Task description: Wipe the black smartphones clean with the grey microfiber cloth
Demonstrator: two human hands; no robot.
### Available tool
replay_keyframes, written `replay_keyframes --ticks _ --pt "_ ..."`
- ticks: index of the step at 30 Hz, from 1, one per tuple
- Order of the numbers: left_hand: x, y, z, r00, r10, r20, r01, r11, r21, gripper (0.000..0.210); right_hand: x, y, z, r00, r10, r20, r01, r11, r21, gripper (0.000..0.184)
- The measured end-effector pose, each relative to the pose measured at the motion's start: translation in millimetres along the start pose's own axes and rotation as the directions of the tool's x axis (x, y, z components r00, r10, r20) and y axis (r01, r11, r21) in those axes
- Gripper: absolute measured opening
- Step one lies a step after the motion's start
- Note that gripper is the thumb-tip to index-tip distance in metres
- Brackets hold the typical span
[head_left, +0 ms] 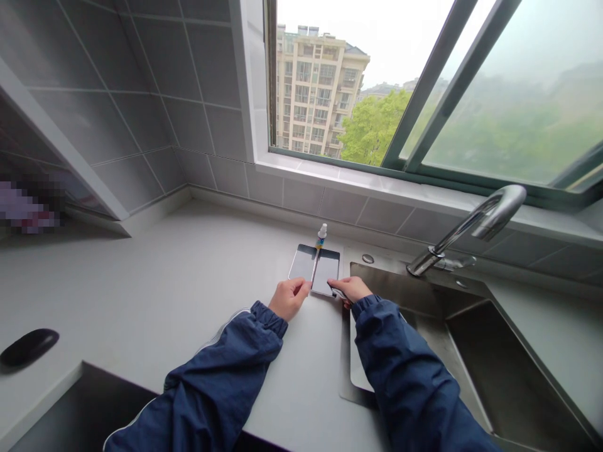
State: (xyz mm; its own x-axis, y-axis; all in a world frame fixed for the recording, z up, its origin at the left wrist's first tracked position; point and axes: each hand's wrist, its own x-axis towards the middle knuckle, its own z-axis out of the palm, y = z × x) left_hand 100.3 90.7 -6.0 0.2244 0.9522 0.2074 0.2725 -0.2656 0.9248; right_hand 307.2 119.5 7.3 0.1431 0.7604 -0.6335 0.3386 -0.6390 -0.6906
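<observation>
Two flat, glossy rectangular panels lie side by side on the counter, a left panel (304,261) and a right panel (326,269); both reflect light and have a darker band at the far end. Closed in a pinch, my left hand (289,298) rests by the near end of the left panel; what its fingers hold, if anything, is too small to name. My right hand (354,290) is closed at the near right corner of the right panel, around a small dark-and-light thing I cannot make out. Just beyond the panels stands a small white-capped bottle (322,233).
To the right is a steel sink (419,292) with a chrome faucet (471,229). A black oval object (29,349) sits at far left, near a dark counter cutout (94,408). The window (339,160) stands partly open behind the tiled backsplash (301,196).
</observation>
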Motion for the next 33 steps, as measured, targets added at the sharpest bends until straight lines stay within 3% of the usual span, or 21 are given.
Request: replay_keyframes --ticks 9,17,23,25,28,30,33 --pt "-6 8 4.8 1.000 0.005 -0.006 -0.005 1.000 -0.006 0.034 -4 17 -10 0.990 -0.067 0.121 0.063 0.997 0.039 0.033" --pt "-10 18 7.8 0.998 0.000 -0.063 -0.004 0.998 -0.060 0.025 -6 40 -14 0.959 -0.235 0.159 0.217 0.969 0.119 0.029" --pt "-16 27 13.0 0.994 -0.016 -0.107 -0.007 0.978 -0.209 0.025 -25 53 -18 0.908 -0.383 0.171 0.351 0.917 0.188 0.049" --pt "-16 31 17.2 0.991 -0.125 -0.057 0.089 0.901 -0.425 0.036 -38 56 -19 0.894 -0.405 0.193 0.365 0.907 0.211 0.048" --pt "-13 38 22.8 0.923 -0.322 0.210 0.367 0.576 -0.731 0.054 -56 58 -18 0.865 -0.432 0.255 0.375 0.895 0.242 0.047" --pt "-10 41 24.9 0.858 -0.283 0.429 0.509 0.356 -0.784 0.061 -65 59 -13 0.844 -0.443 0.301 0.378 0.891 0.253 0.045" --pt "-8 38 24.8 0.795 -0.154 0.587 0.607 0.171 -0.776 0.079 -70 61 -1 0.805 -0.461 0.374 0.381 0.884 0.269 0.045"
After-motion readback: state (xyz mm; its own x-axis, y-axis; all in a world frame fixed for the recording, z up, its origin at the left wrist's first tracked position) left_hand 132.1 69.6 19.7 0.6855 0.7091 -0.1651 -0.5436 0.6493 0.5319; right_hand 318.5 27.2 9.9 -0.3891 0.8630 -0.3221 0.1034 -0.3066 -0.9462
